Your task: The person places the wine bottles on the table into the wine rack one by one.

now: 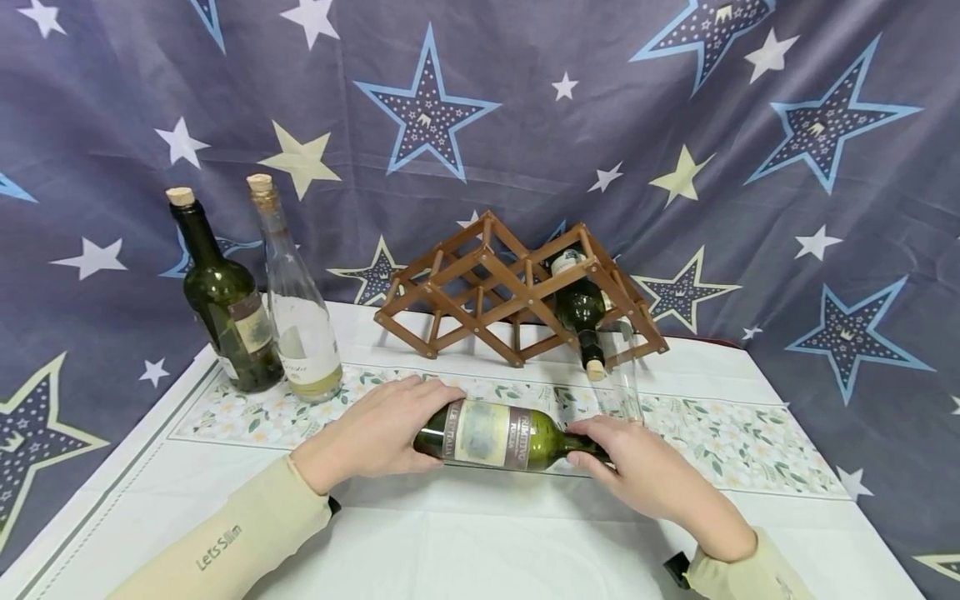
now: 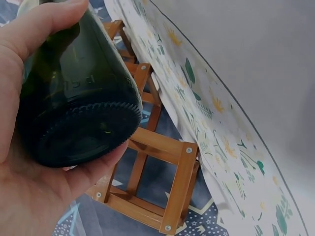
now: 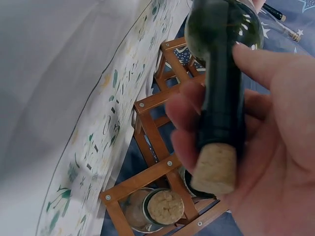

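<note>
Left hand (image 1: 378, 429), fingers (image 1: 435, 396) round a sideways green bottle (image 1: 487, 435) near its base, right hand (image 1: 648, 467), fingers curled about its neck

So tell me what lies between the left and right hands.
The head view shows a labelled green wine bottle, its base end in the left hand, its neck in the right hand.

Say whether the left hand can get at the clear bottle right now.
Probably not at this moment: the left hand grips the held bottle near its base. If freed, it likely could: the clear bottle stands nearby, with nothing seen between them.
</note>
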Action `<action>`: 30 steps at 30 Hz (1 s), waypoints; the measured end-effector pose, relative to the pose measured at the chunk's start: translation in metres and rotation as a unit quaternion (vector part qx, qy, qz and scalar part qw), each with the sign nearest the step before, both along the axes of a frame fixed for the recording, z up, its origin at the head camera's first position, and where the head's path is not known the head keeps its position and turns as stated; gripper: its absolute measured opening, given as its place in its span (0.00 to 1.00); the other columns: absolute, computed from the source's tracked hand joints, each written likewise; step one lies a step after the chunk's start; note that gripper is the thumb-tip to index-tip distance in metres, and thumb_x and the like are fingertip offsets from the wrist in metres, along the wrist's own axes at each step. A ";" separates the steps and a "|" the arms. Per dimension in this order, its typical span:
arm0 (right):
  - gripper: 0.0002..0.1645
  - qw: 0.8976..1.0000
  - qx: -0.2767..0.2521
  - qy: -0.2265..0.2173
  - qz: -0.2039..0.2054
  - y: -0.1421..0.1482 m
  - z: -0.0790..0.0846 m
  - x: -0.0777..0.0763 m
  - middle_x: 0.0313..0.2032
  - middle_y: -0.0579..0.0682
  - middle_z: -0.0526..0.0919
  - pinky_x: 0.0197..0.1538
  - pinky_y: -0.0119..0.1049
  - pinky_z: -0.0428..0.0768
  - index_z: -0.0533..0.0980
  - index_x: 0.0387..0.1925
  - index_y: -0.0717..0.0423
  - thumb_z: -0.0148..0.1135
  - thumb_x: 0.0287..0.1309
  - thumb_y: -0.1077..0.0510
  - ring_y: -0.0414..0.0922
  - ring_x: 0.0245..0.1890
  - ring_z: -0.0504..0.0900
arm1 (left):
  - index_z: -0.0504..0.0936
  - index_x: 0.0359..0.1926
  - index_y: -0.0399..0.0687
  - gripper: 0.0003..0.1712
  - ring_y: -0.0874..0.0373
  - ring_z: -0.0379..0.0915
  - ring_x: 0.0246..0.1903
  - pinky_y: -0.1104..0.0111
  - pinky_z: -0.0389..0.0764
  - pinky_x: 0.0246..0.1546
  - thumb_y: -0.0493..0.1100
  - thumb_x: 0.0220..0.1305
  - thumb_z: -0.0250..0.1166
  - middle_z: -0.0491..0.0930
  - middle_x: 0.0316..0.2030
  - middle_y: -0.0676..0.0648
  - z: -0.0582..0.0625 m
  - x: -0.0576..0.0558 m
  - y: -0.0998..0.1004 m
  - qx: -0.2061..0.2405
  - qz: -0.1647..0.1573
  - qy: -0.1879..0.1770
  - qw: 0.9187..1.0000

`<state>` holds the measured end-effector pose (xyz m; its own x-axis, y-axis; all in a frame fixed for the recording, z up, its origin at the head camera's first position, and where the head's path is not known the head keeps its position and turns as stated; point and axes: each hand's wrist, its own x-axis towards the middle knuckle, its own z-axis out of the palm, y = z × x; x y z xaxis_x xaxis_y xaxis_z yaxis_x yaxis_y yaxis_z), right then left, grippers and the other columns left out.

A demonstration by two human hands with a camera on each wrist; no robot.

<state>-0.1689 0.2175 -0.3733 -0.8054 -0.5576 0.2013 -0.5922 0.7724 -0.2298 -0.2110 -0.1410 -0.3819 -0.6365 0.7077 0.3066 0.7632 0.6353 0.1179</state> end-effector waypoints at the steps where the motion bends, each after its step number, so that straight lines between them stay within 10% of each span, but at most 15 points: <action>1: 0.26 1.000 0.005 -0.009 0.008 -0.001 0.000 0.000 0.55 0.47 0.82 0.59 0.45 0.76 0.78 0.59 0.51 0.56 0.70 0.41 0.46 0.56 0.79 | 0.70 0.67 0.59 0.48 0.61 0.70 0.45 0.62 0.75 0.45 0.62 0.44 0.77 0.75 0.52 0.60 0.000 0.000 0.000 -0.003 -0.002 0.000 1.000; 14: 0.32 0.996 0.023 -0.070 0.046 -0.004 -0.012 0.002 0.58 0.51 0.79 0.60 0.44 0.74 0.73 0.64 0.58 0.49 0.74 0.40 0.47 0.59 0.77 | 0.71 0.68 0.57 0.50 0.59 0.69 0.46 0.61 0.74 0.48 0.60 0.41 0.78 0.76 0.53 0.58 -0.002 -0.001 0.002 -0.018 -0.013 -0.001 1.000; 30: 0.24 0.999 0.018 -0.027 0.042 -0.004 -0.015 0.004 0.48 0.41 0.80 0.52 0.39 0.79 0.74 0.59 0.52 0.49 0.74 0.42 0.38 0.48 0.79 | 0.69 0.68 0.60 0.52 0.56 0.69 0.54 0.56 0.70 0.54 0.65 0.41 0.77 0.75 0.57 0.58 -0.003 -0.004 0.002 -0.022 0.025 0.031 0.999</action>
<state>-0.1648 0.2135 -0.3878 -0.7646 -0.6299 0.1366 -0.6426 0.7289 -0.2361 -0.2146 -0.1390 -0.3851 -0.6521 0.6893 0.3156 0.7355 0.6761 0.0431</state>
